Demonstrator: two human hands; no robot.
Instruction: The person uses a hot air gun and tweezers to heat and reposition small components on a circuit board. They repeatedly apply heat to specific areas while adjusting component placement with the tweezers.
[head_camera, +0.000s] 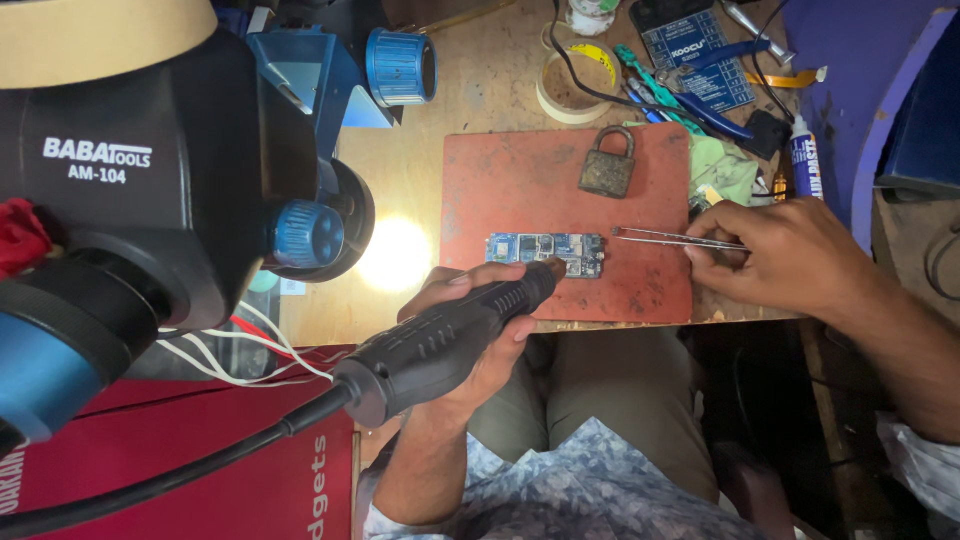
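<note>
A small blue circuit board (545, 251) lies on a red-brown work mat (520, 180) on the wooden bench. My left hand (470, 330) grips a black corded hot-air or soldering handpiece (450, 335), its tip resting at the board's near edge. My right hand (790, 258) holds thin metal tweezers (670, 238), whose points hover just right of the board without touching it.
A black and blue microscope (170, 180) fills the left side. An old padlock (607, 162) sits on the mat's far part. Tape rolls (575, 85), pliers, a green cloth (722, 170), a small glue bottle (805, 160) and cables crowd the back right. A red box (200, 470) lies at lower left.
</note>
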